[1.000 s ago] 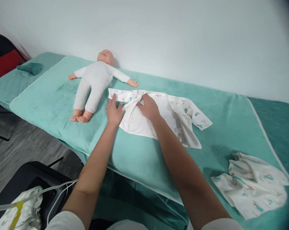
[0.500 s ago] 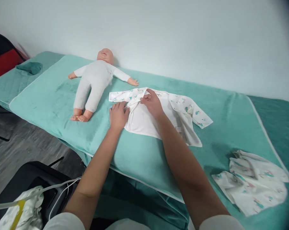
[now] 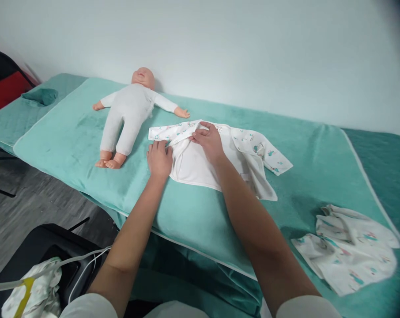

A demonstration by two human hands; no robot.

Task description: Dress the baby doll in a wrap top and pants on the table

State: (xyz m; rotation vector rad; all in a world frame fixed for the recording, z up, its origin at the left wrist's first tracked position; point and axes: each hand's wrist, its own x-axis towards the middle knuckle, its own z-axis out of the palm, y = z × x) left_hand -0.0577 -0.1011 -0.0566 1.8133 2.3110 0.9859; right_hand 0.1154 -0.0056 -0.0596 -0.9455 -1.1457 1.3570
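A white baby shirt (image 3: 200, 161) with a coloured print lies spread on the green bed cover, its front open and its plain inside showing. At the collar end, my right hand (image 3: 208, 142) pinches the edge of the shirt's left front flap between thumb and fingers. Lower on that same flap, my left hand (image 3: 159, 160) is closed over its edge, the fingertips partly hidden by the cloth. Both sleeves stretch outward, one to each side. Behind and to the left, a baby doll (image 3: 130, 108) in a white cloth body lies on its back, arms spread, touched by neither hand.
Crumpled printed baby clothes (image 3: 352, 249) lie at the right on the green cover (image 3: 306, 185). A white wall (image 3: 239, 53) runs along the back. At lower left, a black chair (image 3: 50, 240) holds a bunched printed cloth (image 3: 41, 282), with a pale cable (image 3: 77, 257) crossing above.
The view has shifted slightly. Both hands keep their hold on the shirt's flap, with hardly any movement against the cloth.
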